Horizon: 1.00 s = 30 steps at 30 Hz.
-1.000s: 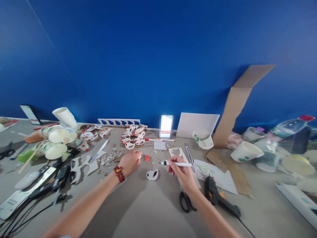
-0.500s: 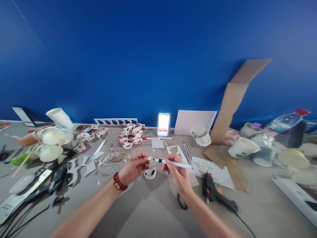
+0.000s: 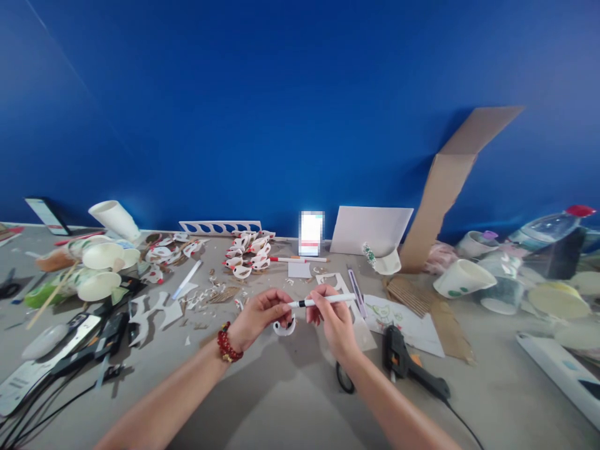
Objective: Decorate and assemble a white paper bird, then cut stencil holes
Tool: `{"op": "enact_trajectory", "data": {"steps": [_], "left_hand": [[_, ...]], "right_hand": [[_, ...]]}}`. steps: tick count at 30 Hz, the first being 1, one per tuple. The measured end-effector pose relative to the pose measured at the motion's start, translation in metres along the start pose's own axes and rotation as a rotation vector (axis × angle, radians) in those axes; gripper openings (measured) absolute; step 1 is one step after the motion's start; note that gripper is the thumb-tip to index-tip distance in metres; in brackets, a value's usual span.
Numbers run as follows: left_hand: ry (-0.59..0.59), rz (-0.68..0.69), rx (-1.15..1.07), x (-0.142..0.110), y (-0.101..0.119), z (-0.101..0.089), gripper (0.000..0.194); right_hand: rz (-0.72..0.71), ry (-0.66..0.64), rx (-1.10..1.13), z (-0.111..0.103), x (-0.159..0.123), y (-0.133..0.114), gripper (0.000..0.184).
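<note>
My right hand (image 3: 330, 315) is closed round a white marker pen (image 3: 335, 299) with a black band, held almost level and pointing left. The fingertips of my left hand (image 3: 265, 312) pinch a small white pen cap (image 3: 293, 304), which now covers the marker's tip. How far the cap is pushed on, I cannot tell. Just under the left fingers lies a white bird-shaped cutout (image 3: 284, 329) with a black patch, partly hidden by them. Several similar white cutouts with red tips (image 3: 248, 253) are grouped farther back.
A black glue gun (image 3: 412, 365) and scissors (image 3: 345, 378) lie on the right, near a drawing (image 3: 394, 319) and a utility knife (image 3: 357, 294). A lit phone (image 3: 312, 234) stands against the blue wall. Paper scraps (image 3: 206, 297), cups (image 3: 100, 272) and cables (image 3: 42, 400) are at left.
My left hand has moved right and brought the cap to the marker, covering its dark tip. The cutout beneath has become partly hidden by my left fingers.
</note>
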<state>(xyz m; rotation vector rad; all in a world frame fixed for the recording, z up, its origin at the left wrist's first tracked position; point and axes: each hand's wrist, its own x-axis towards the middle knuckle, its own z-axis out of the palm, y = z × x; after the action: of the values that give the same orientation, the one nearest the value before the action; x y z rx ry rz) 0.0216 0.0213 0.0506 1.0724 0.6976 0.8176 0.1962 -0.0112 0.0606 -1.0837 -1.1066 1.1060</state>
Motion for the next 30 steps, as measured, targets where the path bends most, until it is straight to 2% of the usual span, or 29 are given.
{"op": "enact_trajectory", "data": {"steps": [4, 9, 14, 16, 18, 21, 23, 25, 27, 30], "left_hand": [[0.017, 0.097, 0.146, -0.002, 0.009, 0.008, 0.021], [0.074, 0.151, 0.319, -0.008, 0.021, 0.024, 0.02], [0.094, 0.151, 0.407, -0.01, 0.02, 0.034, 0.018], [0.052, 0.152, 0.451, -0.006, 0.017, 0.027, 0.017], [0.034, 0.198, 0.571, 0.0, 0.015, 0.013, 0.015], [0.177, 0.307, 0.76, 0.01, 0.015, -0.015, 0.013], [0.296, 0.364, 0.893, 0.016, 0.015, -0.032, 0.015], [0.289, 0.395, 1.059, 0.023, 0.013, -0.041, 0.017], [0.221, 0.416, 1.223, 0.031, 0.01, -0.042, 0.02], [0.156, 0.414, 1.422, 0.046, 0.002, -0.037, 0.024]], "right_hand": [[-0.02, 0.11, 0.126, 0.008, 0.003, 0.007, 0.026], [-0.076, 0.235, 0.229, 0.021, 0.002, 0.009, 0.027], [-0.029, 0.253, 0.17, 0.02, -0.001, 0.012, 0.032], [-0.02, 0.219, 0.12, 0.014, -0.001, 0.015, 0.031], [0.021, 0.128, 0.064, 0.005, 0.001, 0.018, 0.027], [0.187, 0.022, 0.043, -0.015, 0.004, 0.018, 0.036], [0.246, 0.077, 0.072, -0.03, 0.005, 0.016, 0.038], [0.2, 0.153, 0.069, -0.042, 0.004, 0.014, 0.035], [0.13, 0.183, 0.034, -0.05, 0.0, 0.012, 0.031], [0.08, 0.133, -0.046, -0.052, -0.006, 0.012, 0.024]]}}
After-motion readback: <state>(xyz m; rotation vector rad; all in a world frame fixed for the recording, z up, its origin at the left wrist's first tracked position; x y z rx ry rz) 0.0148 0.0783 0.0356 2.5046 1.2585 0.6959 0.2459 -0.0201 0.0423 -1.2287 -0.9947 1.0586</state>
